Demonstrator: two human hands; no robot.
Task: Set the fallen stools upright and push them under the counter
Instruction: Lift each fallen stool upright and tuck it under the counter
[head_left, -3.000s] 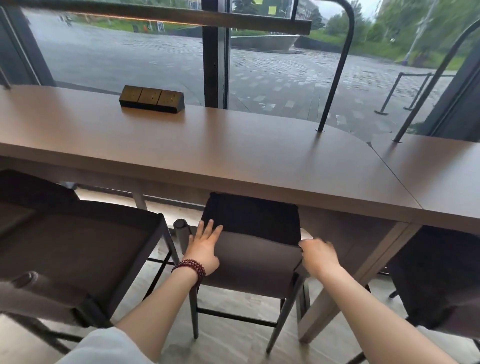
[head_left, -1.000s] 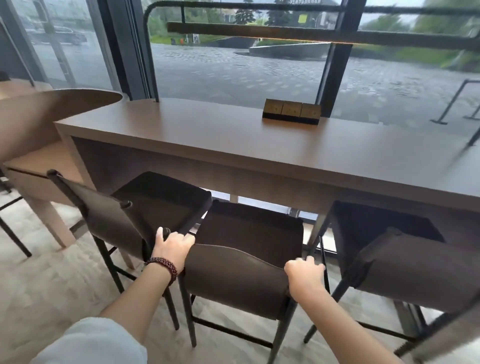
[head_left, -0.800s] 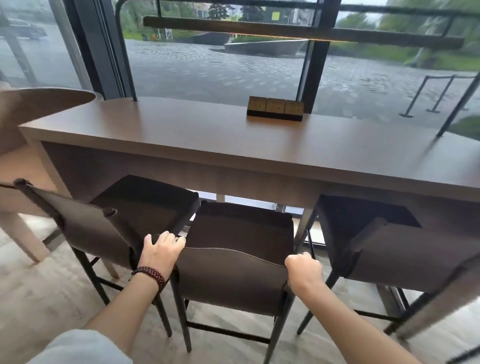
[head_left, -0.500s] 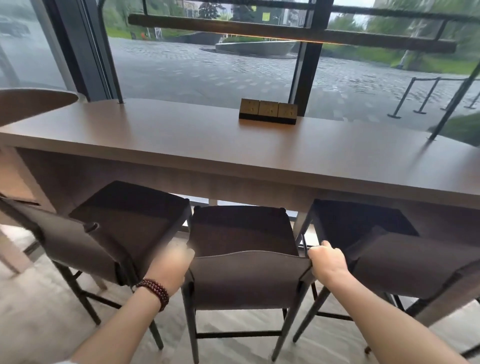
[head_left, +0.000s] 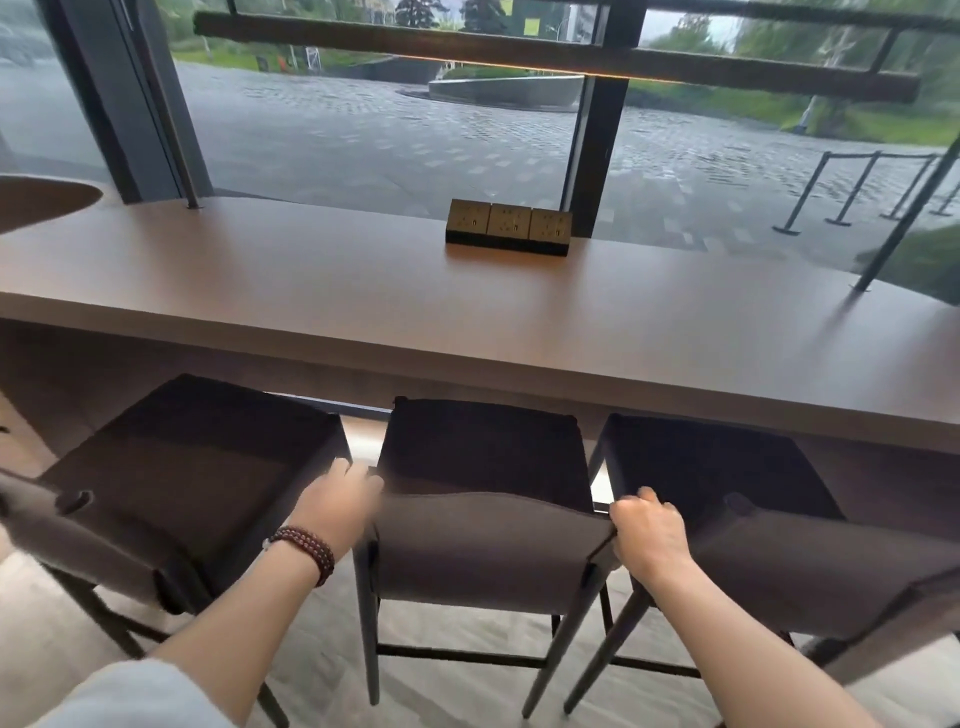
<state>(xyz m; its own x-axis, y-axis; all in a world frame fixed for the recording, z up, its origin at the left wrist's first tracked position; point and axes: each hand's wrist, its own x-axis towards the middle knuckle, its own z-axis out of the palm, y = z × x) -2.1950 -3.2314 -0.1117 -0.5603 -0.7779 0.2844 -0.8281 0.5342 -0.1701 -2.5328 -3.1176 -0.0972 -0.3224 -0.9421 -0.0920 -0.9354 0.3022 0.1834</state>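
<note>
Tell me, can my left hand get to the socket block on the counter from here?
Probably yes: the left hand is at the middle stool, and nothing lies on the counter before the socket block, though it's a stretch.

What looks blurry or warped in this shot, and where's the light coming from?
Head view: the left hand is motion-smeared, while the right hand on the middle stool is sharper; wide-angle bending curves the counter; daylight enters through the window, leaving the stool seats dark.
</note>
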